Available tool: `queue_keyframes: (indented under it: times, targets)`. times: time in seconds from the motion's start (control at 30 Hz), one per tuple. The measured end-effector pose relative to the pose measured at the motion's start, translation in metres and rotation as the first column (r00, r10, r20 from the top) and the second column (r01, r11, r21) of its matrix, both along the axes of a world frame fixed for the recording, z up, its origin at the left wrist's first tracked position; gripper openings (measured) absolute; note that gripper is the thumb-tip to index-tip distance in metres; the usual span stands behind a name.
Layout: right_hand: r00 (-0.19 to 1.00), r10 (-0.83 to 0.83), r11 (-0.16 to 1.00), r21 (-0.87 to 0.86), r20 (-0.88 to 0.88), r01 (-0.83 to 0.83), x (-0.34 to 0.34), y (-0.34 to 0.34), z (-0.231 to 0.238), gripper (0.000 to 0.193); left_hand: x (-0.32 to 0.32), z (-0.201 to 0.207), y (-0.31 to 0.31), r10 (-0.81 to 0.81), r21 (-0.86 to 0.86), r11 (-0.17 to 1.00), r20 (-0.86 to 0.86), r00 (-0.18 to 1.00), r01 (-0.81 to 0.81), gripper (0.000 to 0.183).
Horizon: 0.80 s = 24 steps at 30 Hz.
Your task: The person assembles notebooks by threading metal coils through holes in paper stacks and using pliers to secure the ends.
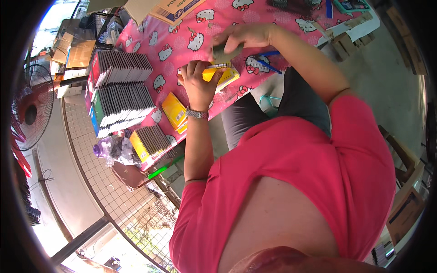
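Observation:
My left hand is closed on a small yellow spiral notebook at the table's near edge, its thumb and fingers at the wire-bound side. Above it, my right hand curls its fingers round a flat grey-green piece that is smeared by motion; its kind cannot be made out. That piece hangs close over the notebook's far side, and whether they touch is unclear. More yellow spiral notebooks lie left of my left wrist. Blue long-handled tools rest on the cloth below my right forearm.
Tall rows of black-spiral notebooks stand along the table's left side, with a shorter yellow-covered row nearer me. A cardboard box sits at the far edge of the pink patterned tablecloth. A fan stands far left.

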State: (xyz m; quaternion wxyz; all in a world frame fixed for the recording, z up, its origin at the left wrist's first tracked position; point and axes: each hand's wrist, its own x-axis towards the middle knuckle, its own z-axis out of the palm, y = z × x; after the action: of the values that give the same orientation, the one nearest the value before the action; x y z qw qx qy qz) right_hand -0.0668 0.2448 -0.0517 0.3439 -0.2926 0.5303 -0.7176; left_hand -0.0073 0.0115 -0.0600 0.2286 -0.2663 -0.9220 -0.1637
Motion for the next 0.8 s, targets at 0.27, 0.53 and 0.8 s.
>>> queue_keyframes:
  times: [0.27, 0.53, 0.8]
  targets:
    - [0.99, -0.018, 0.972, 0.23, -0.143, 0.051, -0.007, -0.01, 0.008, 0.047, -0.005, 0.007, -0.015, -0.077, 0.101, 0.992, 0.064, 0.995, 0.071, 0.027]
    - [0.972, 0.115, 0.964, 0.259, -0.206, -0.06, -0.022, -0.023, 0.015, 0.047, -0.011, 0.003, -0.037, -0.041, 0.245, 0.969, 0.204, 0.978, -0.01, 0.025]
    - [0.994, 0.103, 0.994, 0.04, -0.024, -0.102, -0.024, -0.038, 0.008, 0.05, -0.017, 0.004, -0.042, -0.166, 0.367, 0.929, 0.317, 0.934, 0.041, 0.022]
